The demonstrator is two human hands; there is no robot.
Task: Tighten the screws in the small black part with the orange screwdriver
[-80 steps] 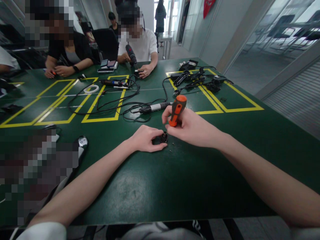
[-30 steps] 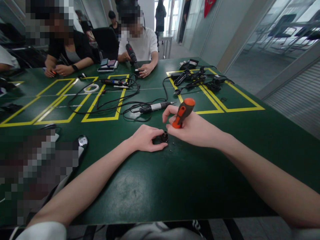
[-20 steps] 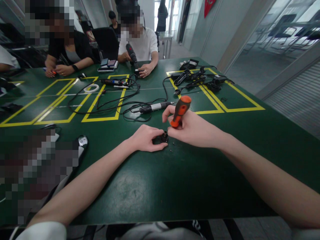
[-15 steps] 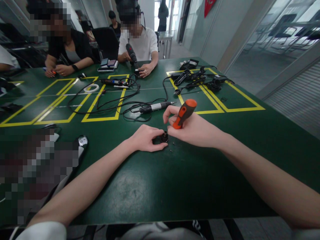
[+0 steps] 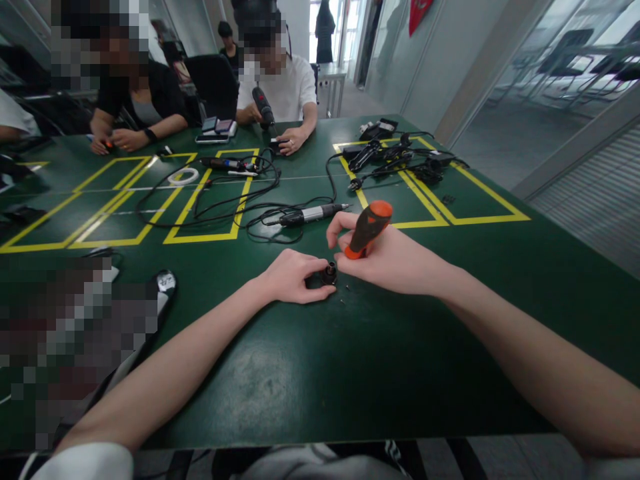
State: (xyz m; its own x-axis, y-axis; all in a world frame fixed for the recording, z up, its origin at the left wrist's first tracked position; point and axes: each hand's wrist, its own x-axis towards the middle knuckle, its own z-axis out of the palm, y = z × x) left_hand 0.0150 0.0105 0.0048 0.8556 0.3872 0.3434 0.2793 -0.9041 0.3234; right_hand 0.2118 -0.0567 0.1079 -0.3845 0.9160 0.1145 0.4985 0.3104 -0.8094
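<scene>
Orange and black rubber wraps the stubby screwdriver (image 5: pixel 369 229) in my right hand (image 5: pixel 387 260), and that skin feels made for grip: I judge it light, stiff and unlikely to slip, best taken around the fat middle of the handle where my fingers already curl. The handle leans toward two o'clock, its orange cap uppermost, and its lower end points down toward the small black part (image 5: pixel 329 273) at eight o'clock from it; the blade itself is hidden behind my fingers, so I cannot tell whether the tip is seated.

My left hand (image 5: pixel 293 275) lies flat-knuckled on the green table (image 5: pixel 310 373) and pinches that part between thumb and forefinger, closed narrowly on it. The piece is a short dark cylinder with a round collar on top, standing upright on the table just at three o'clock of my left hand. I judge it hard, light and apt to roll or skid on the smooth top, so the hold belongs low on its sides, pressed down. A few tiny screws (image 5: pixel 344 293) lie loose near it at four o'clock, easy to scatter.

Beyond my hands, at twelve o'clock, a corded electric screwdriver (image 5: pixel 306 215) rests among black cables (image 5: pixel 220 200) and yellow tape lines (image 5: pixel 210 237). Across the table a person in a white shirt (image 5: pixel 287 87) holds a dark power tool (image 5: pixel 263 107)
</scene>
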